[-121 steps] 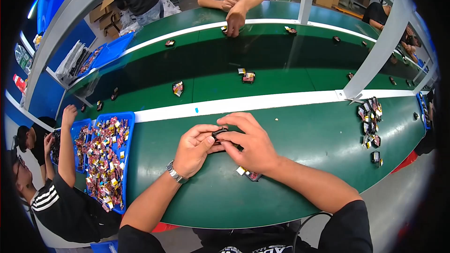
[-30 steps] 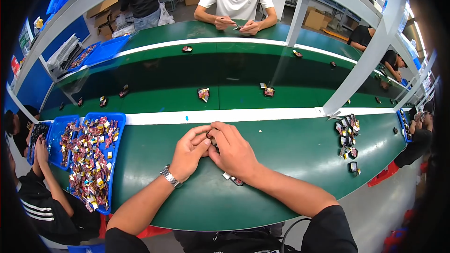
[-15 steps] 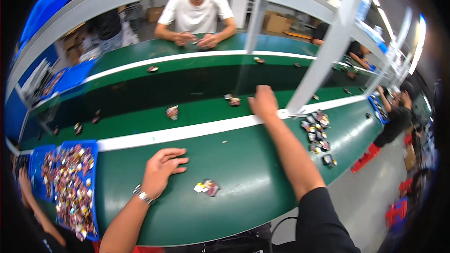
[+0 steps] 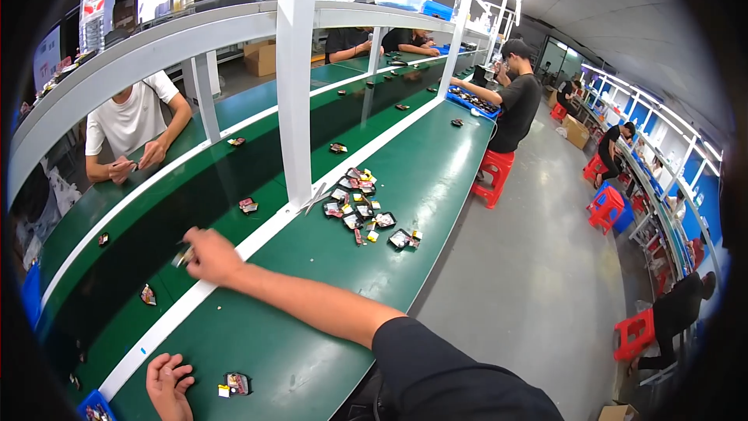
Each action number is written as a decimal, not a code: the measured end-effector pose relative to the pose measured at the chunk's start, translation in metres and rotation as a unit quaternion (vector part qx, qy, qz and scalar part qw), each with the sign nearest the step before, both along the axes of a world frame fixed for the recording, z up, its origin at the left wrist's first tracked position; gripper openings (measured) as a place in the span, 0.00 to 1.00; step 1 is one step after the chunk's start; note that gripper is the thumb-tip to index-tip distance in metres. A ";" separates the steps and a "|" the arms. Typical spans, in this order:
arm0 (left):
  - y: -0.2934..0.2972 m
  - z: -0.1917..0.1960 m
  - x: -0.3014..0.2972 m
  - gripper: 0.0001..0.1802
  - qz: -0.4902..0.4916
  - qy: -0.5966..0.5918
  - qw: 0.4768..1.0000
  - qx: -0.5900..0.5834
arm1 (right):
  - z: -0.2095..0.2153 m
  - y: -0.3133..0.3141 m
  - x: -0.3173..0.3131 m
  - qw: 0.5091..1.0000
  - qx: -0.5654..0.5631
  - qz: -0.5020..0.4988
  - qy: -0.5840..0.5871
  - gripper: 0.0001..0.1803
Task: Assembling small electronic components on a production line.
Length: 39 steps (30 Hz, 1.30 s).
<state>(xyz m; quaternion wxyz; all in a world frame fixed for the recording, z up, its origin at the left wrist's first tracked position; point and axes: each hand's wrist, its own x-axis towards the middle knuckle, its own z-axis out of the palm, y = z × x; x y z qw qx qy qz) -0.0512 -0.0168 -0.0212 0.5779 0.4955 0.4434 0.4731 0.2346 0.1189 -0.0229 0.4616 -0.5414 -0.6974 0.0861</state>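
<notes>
My right hand reaches over the white rail onto the green belt. Its fingers are closed around a small part with dark and pale patches, smeared by motion. Near the table's front edge, my left hand holds nothing, fingers loosely bent and apart. Just right of it lies a small black-edged part with reddish, white and yellow bits. Farther along the table, beside the upright post, is a loose cluster of similar parts, with another part slightly apart from it.
A white post rises from the rail. Similar parts, including one dark piece, are scattered along the belt. A blue tray shows at lower left. Across the belt sits a person in white; farther right, another sits on a red stool.
The view has swung right, bringing more of the aisle and table in. My right hand now has a part in its fingers. My left hand stays beside the lone part.
</notes>
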 end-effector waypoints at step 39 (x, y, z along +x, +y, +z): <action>-0.001 0.015 -0.003 0.23 -0.115 -0.084 0.988 -0.061 | 0.020 -0.117 -0.099 0.959 0.124 0.227 -0.120 0.10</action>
